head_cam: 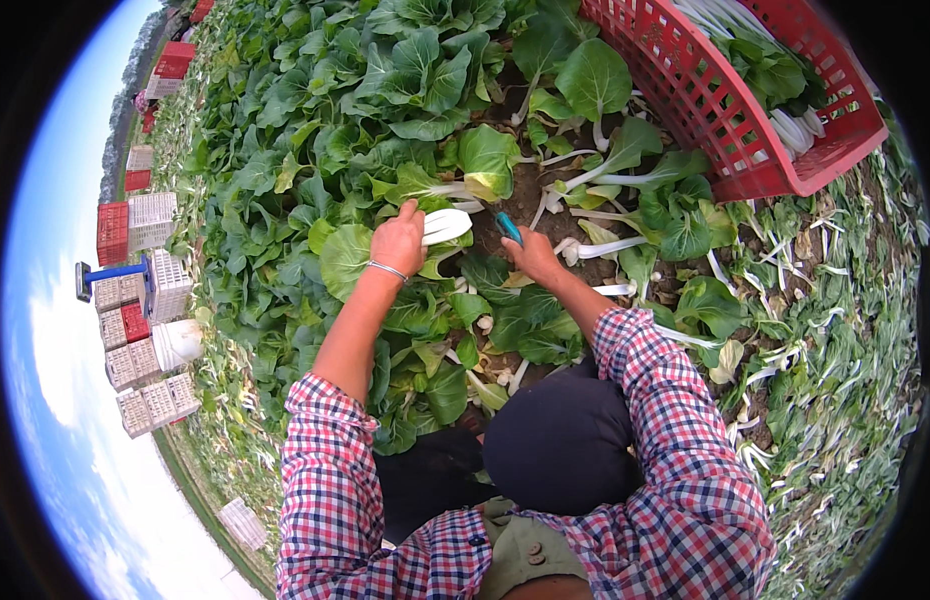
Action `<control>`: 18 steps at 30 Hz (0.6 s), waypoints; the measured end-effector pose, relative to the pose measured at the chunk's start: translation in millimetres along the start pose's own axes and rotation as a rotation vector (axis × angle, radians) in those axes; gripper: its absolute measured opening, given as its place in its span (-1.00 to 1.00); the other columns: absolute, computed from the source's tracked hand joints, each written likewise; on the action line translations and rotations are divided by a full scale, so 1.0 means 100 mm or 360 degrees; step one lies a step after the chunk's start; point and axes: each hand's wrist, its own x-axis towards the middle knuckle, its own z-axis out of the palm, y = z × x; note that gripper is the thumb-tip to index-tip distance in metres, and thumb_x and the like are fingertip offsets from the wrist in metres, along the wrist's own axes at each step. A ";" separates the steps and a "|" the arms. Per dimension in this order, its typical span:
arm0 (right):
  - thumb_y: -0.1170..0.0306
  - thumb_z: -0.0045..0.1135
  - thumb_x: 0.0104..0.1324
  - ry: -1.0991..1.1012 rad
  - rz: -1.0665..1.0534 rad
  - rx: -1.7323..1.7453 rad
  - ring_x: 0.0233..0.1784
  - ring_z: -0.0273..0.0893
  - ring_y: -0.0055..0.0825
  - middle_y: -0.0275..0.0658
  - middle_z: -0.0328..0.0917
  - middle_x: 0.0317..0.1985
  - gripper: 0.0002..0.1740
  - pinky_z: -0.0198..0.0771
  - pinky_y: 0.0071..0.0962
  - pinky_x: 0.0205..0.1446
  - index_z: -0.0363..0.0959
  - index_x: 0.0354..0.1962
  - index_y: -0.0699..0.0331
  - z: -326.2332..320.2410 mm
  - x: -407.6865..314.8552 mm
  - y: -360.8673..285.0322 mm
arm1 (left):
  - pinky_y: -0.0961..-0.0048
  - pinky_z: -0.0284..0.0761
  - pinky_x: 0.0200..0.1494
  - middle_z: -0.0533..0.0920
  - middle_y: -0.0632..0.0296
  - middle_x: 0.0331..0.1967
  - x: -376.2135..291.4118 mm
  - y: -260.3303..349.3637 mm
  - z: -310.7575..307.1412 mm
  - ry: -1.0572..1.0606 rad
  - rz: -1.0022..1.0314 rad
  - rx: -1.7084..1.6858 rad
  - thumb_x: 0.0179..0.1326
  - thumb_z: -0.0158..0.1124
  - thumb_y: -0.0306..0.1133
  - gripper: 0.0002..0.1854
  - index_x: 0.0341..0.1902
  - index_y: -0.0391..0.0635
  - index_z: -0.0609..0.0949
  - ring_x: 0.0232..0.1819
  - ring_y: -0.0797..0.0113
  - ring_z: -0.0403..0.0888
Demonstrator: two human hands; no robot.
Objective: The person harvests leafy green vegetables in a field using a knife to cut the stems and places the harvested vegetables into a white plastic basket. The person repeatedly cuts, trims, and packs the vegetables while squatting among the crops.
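My left hand [401, 241] grips a head of pak choi whose thick white stems [447, 226] point to the right. Its leaves are largely hidden behind the hand. Closed around the teal handle of a small tool [508, 227] is my right hand [534, 256]; any blade is hard to make out. The two hands are apart, with the white stems and a strip of soil between them. Just above them lies a yellowing broad leaf [489, 161]. Cut-off leaves with white stalks [607, 247] are strewn to the right of my right hand.
Standing leafy plants [285, 180] fill the left and upper ground. A red plastic crate [735, 97] at upper right holds pak choi [772, 71]. Leaf trimmings [832, 375] cover the right side. Stacked crates [149, 217] and a white bucket [177, 343] stand far left. My dark-clothed knee [562, 442] is below.
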 end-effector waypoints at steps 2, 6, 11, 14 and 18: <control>0.22 0.04 0.21 0.0049 0.0034 0.0213 -0.48 0.51 -0.12 -0.01 0.50 -0.56 -0.67 0.37 -0.20 -0.34 0.37 -0.37 0.39 0.01 -0.09 0.05 | 0.21 0.51 -0.20 0.41 -0.01 0.07 -0.01 -0.04 0.01 0.0020 0.0018 -0.0042 -0.25 0.33 -0.48 -0.58 -0.21 -0.18 0.46 -0.27 0.00 0.56; 0.25 -0.01 0.26 0.0077 0.0390 0.0469 -0.63 0.47 -0.46 -0.21 0.46 -0.64 -0.70 0.40 -0.42 -0.53 0.38 -0.35 0.38 -0.06 -0.07 0.08 | 0.21 0.51 -0.19 0.41 -0.01 0.05 -0.05 -0.06 0.03 0.0022 0.0014 -0.0115 -0.26 0.34 -0.49 -0.59 -0.24 -0.19 0.46 -0.26 -0.01 0.56; 0.21 -0.03 0.28 -0.0175 0.0602 0.0637 -0.66 0.41 -0.53 -0.24 0.47 -0.61 -0.68 0.40 -0.49 -0.59 0.35 -0.32 0.36 -0.10 0.12 0.07 | 0.19 0.50 -0.18 0.42 0.05 0.02 -0.11 -0.10 0.07 0.0028 -0.0032 -0.0189 -0.26 0.34 -0.49 -0.58 -0.22 -0.18 0.47 -0.25 -0.02 0.55; 0.19 -0.03 0.28 -0.0234 0.0647 0.0619 -0.67 0.39 -0.54 -0.23 0.47 -0.60 -0.66 0.39 -0.49 -0.59 0.34 -0.33 0.36 -0.02 0.19 0.05 | 0.19 0.49 -0.17 0.43 0.07 0.01 -0.15 -0.14 0.11 0.0086 -0.0024 -0.0256 -0.26 0.35 -0.49 -0.58 -0.21 -0.17 0.48 -0.24 -0.02 0.55; 0.15 -0.05 0.29 -0.0298 0.0586 0.0664 -0.65 0.38 -0.56 -0.25 0.45 -0.58 -0.64 0.37 -0.55 -0.58 0.32 -0.32 0.34 0.09 0.33 0.02 | 0.24 0.49 -0.10 0.45 0.04 0.03 -0.16 -0.19 0.13 0.0038 -0.0079 -0.0310 -0.26 0.33 -0.49 -0.55 -0.15 -0.15 0.50 -0.16 -0.01 0.53</control>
